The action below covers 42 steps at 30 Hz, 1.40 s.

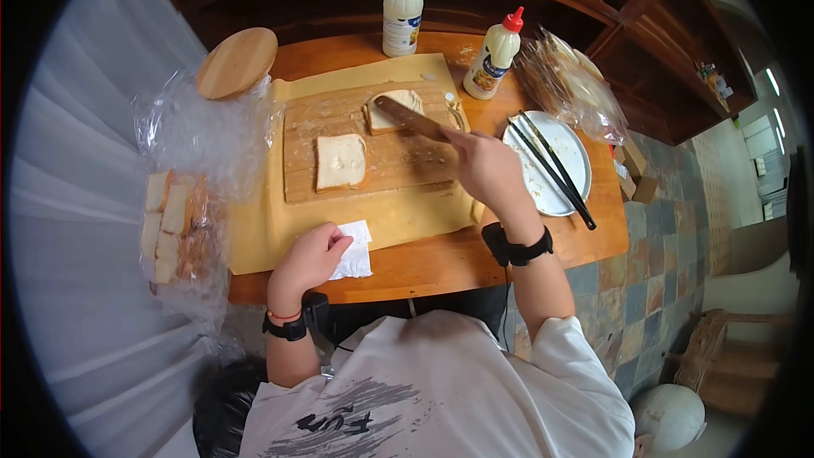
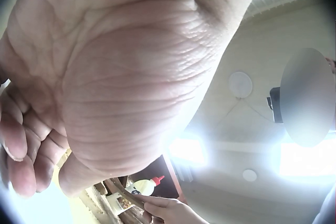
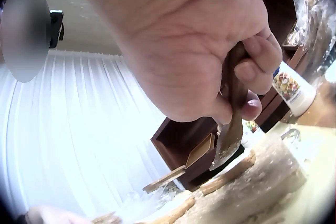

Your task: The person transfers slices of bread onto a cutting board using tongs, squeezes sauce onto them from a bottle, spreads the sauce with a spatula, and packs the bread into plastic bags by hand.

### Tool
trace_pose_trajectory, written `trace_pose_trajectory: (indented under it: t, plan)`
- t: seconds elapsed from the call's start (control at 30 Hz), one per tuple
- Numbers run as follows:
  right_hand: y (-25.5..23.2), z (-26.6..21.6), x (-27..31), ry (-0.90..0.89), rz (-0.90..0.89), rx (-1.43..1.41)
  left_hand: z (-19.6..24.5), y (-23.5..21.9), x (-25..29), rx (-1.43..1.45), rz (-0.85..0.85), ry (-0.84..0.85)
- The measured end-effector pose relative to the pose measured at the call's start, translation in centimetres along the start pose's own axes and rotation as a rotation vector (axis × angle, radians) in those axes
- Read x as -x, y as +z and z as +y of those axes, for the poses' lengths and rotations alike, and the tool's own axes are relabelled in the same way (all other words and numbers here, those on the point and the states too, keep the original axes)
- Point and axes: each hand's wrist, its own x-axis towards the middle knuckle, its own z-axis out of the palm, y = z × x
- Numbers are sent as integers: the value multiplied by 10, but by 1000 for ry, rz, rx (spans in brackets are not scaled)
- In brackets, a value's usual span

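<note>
My right hand (image 1: pixel 492 171) grips a brown spreading knife (image 1: pixel 411 119) by its handle, fingers curled round it in the right wrist view. Its flat blade (image 3: pixel 229 145) lies over a bread slice (image 1: pixel 398 103) at the back of the wooden board (image 1: pixel 297 119) and hides part of it. A second slice (image 1: pixel 342 161), with a pale spread on top, is on the board's front left. Near the table's front edge, my left hand (image 1: pixel 309 259) rests at a white tissue (image 1: pixel 354 248), overlapping it. The left fingers (image 2: pixel 44 155) are loosely bent.
Two red-capped squeeze bottles (image 1: pixel 402 17) stand behind the board. On the right, a white plate (image 1: pixel 572 148) bears black tongs (image 1: pixel 551 168), near a plastic bag (image 1: pixel 572 76). Bagged bread (image 1: pixel 174 225) and a round wooden lid (image 1: pixel 237 64) are on the left.
</note>
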Motion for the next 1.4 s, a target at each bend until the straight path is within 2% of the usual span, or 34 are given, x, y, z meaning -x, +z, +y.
trace_pose_trajectory:
  t: [0.13,0.3,0.37,0.57,0.77,0.87,0.93,1.03,1.1,1.2,1.4]
  plan:
    - [8,1,-3,3,-23,19,5,-3,2,0,-10,-34]
    - [-1,30,-5,85,17,94,6,-2,3,-3,3,-39]
    - [0,25,-4,99,38,89,4,-1,2,-5,1,-35]
    - [16,7,1,-65,3,-70,4,-2,2,7,-12,-42]
    - [-4,16,-2,92,0,80,3,0,2,6,2,-30]
    - [-3,20,-2,83,34,32,1,1,1,0,5,-21]
    - [9,20,2,-47,-1,-57,0,1,1,4,-4,-14]
    - [10,17,5,9,-5,-59,5,0,-1,14,-17,-9]
    - [3,25,6,49,-1,-27,8,-2,2,56,-25,-81]
    - [-8,39,9,148,45,26,6,0,1,32,-1,-62]
    - [12,51,29,160,50,-46,6,3,1,25,7,-81]
